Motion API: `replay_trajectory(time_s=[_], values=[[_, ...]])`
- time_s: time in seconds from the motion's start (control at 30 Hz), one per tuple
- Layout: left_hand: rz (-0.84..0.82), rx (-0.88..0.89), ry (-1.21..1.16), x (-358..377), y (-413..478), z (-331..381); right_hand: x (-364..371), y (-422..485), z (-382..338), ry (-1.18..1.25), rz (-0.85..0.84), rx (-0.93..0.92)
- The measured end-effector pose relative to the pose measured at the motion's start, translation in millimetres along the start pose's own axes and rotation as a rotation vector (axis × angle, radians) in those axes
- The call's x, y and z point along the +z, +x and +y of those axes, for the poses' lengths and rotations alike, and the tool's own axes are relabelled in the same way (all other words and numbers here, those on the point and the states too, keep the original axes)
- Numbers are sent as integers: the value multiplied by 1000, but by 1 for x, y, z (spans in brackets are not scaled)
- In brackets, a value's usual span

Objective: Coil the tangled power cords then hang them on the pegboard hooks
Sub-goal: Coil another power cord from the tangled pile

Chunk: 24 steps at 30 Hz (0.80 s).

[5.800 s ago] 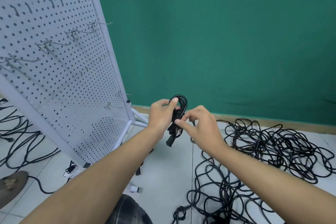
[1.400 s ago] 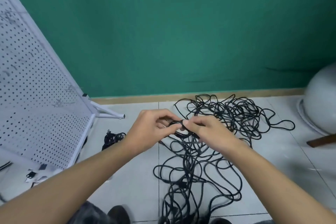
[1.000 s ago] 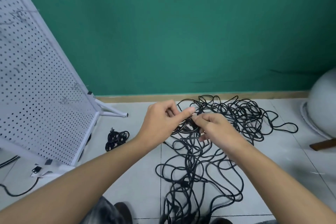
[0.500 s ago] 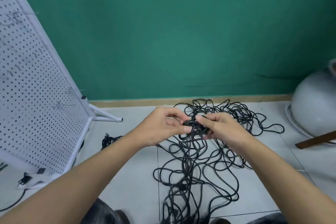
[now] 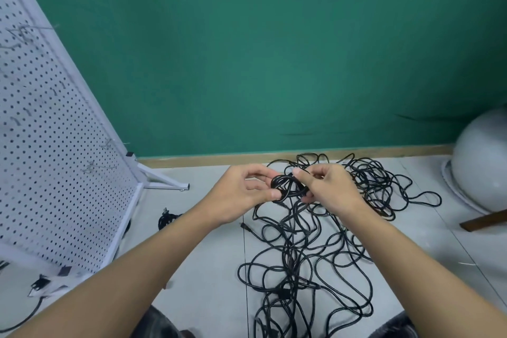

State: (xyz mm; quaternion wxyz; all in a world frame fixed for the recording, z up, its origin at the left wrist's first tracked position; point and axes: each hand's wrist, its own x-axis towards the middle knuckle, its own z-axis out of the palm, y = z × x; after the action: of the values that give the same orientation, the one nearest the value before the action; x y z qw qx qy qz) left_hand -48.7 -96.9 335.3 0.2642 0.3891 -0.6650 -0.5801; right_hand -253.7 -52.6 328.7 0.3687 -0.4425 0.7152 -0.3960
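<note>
While between hands [image 5: 241,196] [image 5: 327,191], black coil [image 5: 284,185].

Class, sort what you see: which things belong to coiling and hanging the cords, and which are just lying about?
Belong to the job:
left hand, right hand, the small coil they pinch, tangled cords, pegboard, hooks.

Just lying about:
white dome, wooden strip.

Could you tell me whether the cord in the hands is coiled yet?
Partly coiled: left hand and right hand hold small loops of black power cord, while strands trail down into the tangled black cord pile.
</note>
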Motion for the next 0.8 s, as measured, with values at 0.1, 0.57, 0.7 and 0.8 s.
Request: replay_trajectory(time_s=[0.1, 0.57, 0.7, 0.8], values=[[55, 2, 10, -2, 6, -3, 0, 8, 0, 128, -73, 52], [333, -57, 183, 17, 25, -5, -6, 1, 2, 334, 13, 111], [349, -61, 109, 19, 24, 0, -4, 0, 3, 365, 109, 89], [388, 17, 229, 25, 19, 2, -4, -2, 4, 399, 112, 109]])
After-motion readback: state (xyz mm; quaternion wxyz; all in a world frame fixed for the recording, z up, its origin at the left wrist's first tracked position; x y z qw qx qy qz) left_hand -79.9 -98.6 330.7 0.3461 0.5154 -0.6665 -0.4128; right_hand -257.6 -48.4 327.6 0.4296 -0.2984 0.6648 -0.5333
